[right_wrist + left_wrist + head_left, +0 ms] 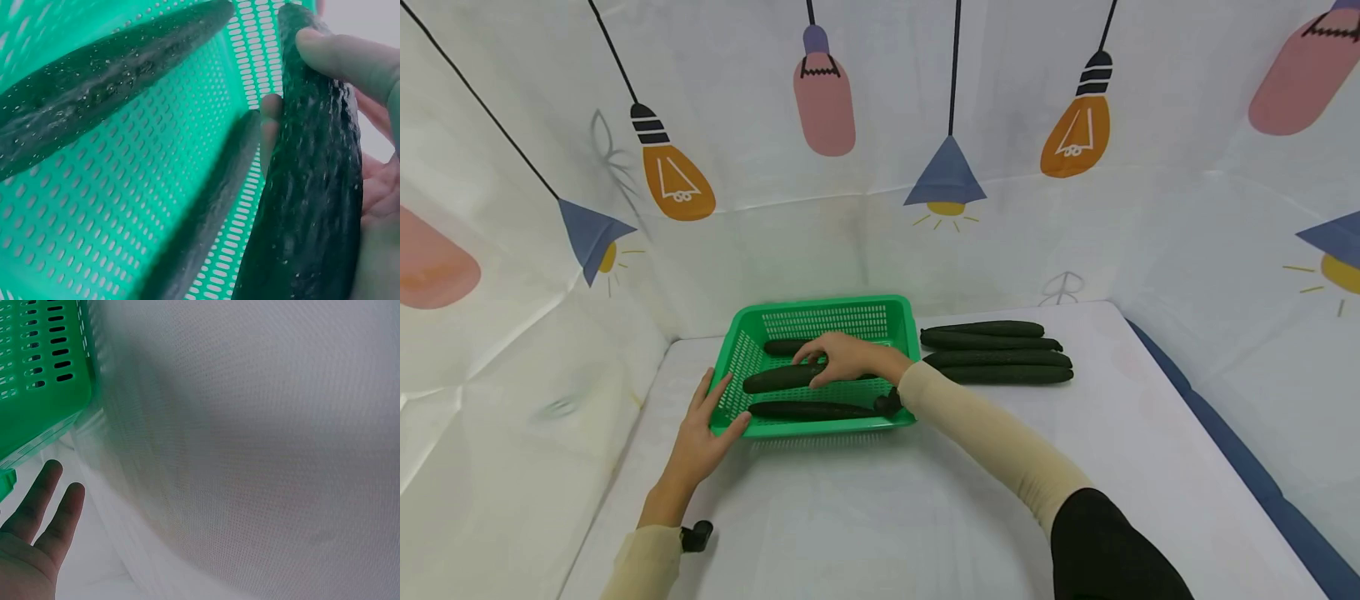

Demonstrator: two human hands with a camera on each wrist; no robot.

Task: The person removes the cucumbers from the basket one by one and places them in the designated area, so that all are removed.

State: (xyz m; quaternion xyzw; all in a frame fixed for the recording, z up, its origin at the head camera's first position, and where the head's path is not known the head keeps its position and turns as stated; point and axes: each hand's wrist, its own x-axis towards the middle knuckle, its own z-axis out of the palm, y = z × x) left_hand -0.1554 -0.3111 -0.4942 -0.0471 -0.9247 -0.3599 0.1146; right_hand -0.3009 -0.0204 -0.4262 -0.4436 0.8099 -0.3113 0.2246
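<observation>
A green plastic basket (820, 427) stands at the back of the white-covered table. My right hand (848, 357) reaches over it and grips a dark green cucumber (778, 379), thumb on one side and fingers round the other, as the right wrist view shows of the held cucumber (306, 181). Two more cucumbers lie in the basket: one near the front wall (812, 410) and one at the back (784, 347). Fingers spread and straight, my left hand (698, 442) rests at the basket's left rim; in the left wrist view, two fingers (59, 522) point up beside the basket's corner.
To the right of the basket, several cucumbers (1000, 358) lie side by side on the table (865, 517). A white cloth backdrop (760, 242) printed with lamps rises behind and at both sides. Blue fabric (1217, 442) runs along the table's right edge.
</observation>
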